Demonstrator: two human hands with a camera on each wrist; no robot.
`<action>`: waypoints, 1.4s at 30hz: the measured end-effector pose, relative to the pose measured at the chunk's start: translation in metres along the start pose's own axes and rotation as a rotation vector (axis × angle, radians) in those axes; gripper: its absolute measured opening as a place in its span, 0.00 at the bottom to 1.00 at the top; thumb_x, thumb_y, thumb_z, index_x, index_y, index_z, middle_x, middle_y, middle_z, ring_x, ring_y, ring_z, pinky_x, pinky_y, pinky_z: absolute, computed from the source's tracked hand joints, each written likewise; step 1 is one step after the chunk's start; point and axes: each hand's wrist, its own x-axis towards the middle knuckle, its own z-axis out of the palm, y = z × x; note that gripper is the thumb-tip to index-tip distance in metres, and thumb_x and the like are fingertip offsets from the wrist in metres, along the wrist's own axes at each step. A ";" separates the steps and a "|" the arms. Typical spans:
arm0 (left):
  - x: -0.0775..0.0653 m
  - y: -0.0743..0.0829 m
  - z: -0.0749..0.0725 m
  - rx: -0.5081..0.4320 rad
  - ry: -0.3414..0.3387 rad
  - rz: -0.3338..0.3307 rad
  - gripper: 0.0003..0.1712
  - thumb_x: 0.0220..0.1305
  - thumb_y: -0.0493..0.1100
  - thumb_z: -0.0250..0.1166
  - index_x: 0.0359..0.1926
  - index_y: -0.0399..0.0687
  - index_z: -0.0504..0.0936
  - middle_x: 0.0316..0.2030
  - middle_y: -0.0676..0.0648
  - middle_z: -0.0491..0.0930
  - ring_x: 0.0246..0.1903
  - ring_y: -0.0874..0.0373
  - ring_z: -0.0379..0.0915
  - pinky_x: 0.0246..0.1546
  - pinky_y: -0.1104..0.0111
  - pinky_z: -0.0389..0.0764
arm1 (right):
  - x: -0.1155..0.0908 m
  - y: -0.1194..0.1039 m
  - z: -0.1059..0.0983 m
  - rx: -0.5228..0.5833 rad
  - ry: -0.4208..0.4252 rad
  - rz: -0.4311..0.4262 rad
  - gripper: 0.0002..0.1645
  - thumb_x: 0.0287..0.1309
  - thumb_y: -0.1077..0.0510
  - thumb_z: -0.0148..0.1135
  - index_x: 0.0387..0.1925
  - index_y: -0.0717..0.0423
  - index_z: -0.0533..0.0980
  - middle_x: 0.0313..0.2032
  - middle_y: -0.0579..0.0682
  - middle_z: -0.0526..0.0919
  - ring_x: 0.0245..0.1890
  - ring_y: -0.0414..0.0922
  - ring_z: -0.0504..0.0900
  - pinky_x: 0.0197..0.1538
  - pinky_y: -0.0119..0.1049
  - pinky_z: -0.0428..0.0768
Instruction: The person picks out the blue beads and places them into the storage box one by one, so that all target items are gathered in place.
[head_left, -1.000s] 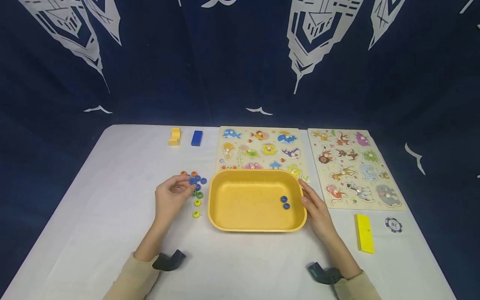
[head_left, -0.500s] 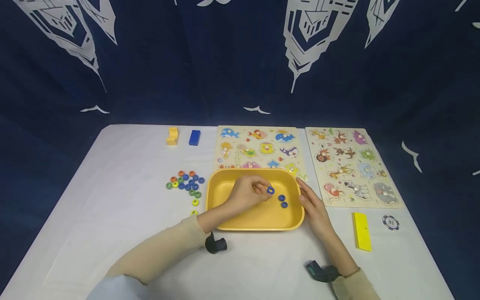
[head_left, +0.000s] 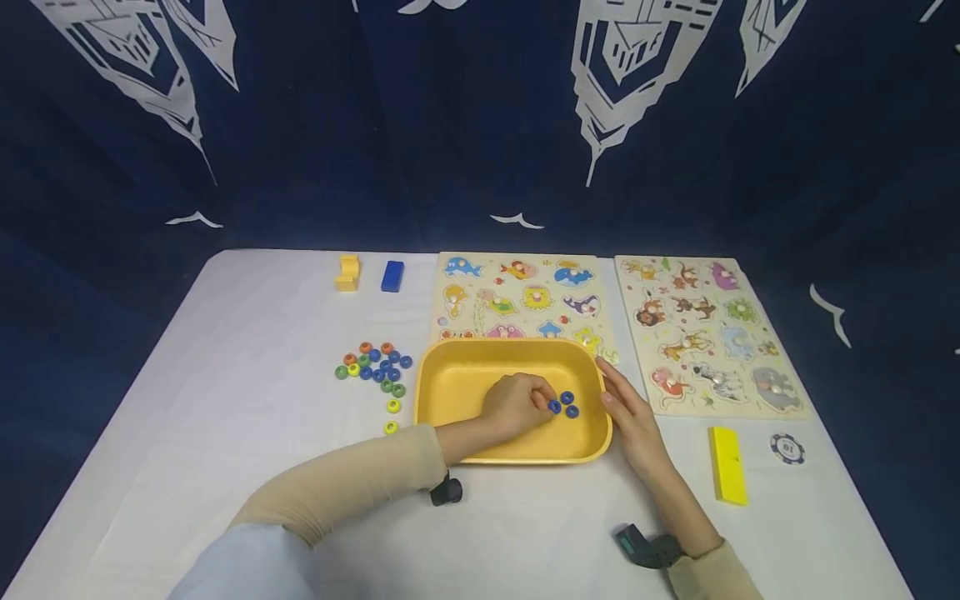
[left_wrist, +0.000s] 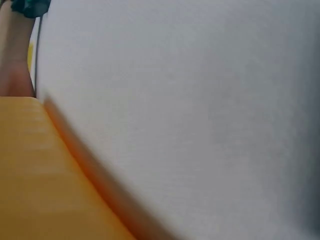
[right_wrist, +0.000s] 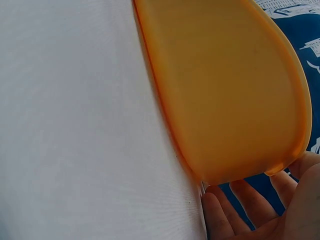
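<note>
In the head view my left hand (head_left: 517, 405) reaches into a yellow plastic tray (head_left: 457, 451) and pinches a blue bead (head_left: 554, 407) between thumb and fingertips, low over the tray floor. Right beside it lie two loose blue beads, an upper bead (head_left: 567, 397) and a lower bead (head_left: 572, 412). My right hand (head_left: 632, 421) rests against the tray's right end, its fingers fairly straight. The right wrist view shows these fingers (right_wrist: 252, 202) touching the tray's end wall (right_wrist: 235, 172). The left wrist view catches only the tray's side (left_wrist: 55, 175) and tabletop; the left fingers are hidden there.
Left of the tray lie several blue, green, orange and yellow beads (head_left: 378, 375). Behind stand a yellow curved block (head_left: 348, 273) and a blue block (head_left: 392, 276). Two animal puzzle boards, one sea-themed (head_left: 517, 292), one land-themed (head_left: 705, 333), a yellow block (head_left: 727, 467) and a chip (head_left: 787, 449) lie around.
My left hand has moved right from the bead pile into the tray with a blue bead, then lowered it beside the two there. The right hand has stayed at the tray's end.
</note>
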 end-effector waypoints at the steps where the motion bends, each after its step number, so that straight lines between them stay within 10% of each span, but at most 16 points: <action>1: -0.001 0.000 0.001 0.015 -0.006 0.005 0.08 0.43 0.42 0.69 0.30 0.54 0.82 0.15 0.63 0.73 0.18 0.71 0.67 0.25 0.79 0.67 | -0.001 0.000 0.000 -0.005 -0.001 0.004 0.26 0.65 0.51 0.42 0.64 0.40 0.57 0.63 0.51 0.62 0.61 0.39 0.62 0.52 0.17 0.64; 12: -0.018 0.016 -0.023 0.118 -0.032 0.050 0.22 0.43 0.44 0.69 0.44 0.49 0.80 0.29 0.59 0.80 0.32 0.66 0.73 0.33 0.76 0.70 | -0.004 0.001 0.001 -0.011 -0.006 0.006 0.26 0.65 0.51 0.41 0.64 0.41 0.56 0.64 0.50 0.60 0.63 0.48 0.59 0.52 0.18 0.64; 17: -0.041 0.019 -0.052 0.023 0.195 0.155 0.19 0.44 0.43 0.69 0.41 0.49 0.81 0.30 0.55 0.79 0.29 0.65 0.71 0.31 0.75 0.70 | -0.004 0.002 0.000 -0.026 -0.005 0.013 0.26 0.64 0.49 0.42 0.64 0.38 0.57 0.64 0.48 0.60 0.63 0.41 0.60 0.53 0.18 0.64; 22: -0.068 -0.011 -0.084 -0.152 0.538 0.184 0.14 0.44 0.38 0.69 0.36 0.47 0.82 0.24 0.53 0.78 0.26 0.62 0.71 0.28 0.69 0.75 | -0.003 0.003 -0.002 -0.044 -0.003 0.004 0.26 0.64 0.49 0.42 0.64 0.38 0.57 0.64 0.48 0.59 0.63 0.43 0.60 0.53 0.18 0.63; 31: -0.102 -0.101 -0.117 -0.200 0.834 -0.109 0.15 0.45 0.37 0.69 0.38 0.44 0.82 0.23 0.49 0.78 0.26 0.64 0.70 0.30 0.76 0.72 | -0.002 0.003 -0.003 -0.012 -0.001 0.003 0.26 0.64 0.49 0.42 0.64 0.39 0.56 0.63 0.52 0.61 0.58 0.31 0.63 0.52 0.18 0.65; 42: -0.101 -0.140 -0.116 -0.066 0.846 -0.269 0.17 0.43 0.37 0.68 0.40 0.45 0.81 0.20 0.51 0.77 0.21 0.63 0.69 0.21 0.82 0.69 | 0.000 0.003 -0.002 -0.035 -0.006 -0.010 0.26 0.64 0.49 0.42 0.64 0.38 0.56 0.63 0.51 0.61 0.62 0.43 0.62 0.52 0.20 0.66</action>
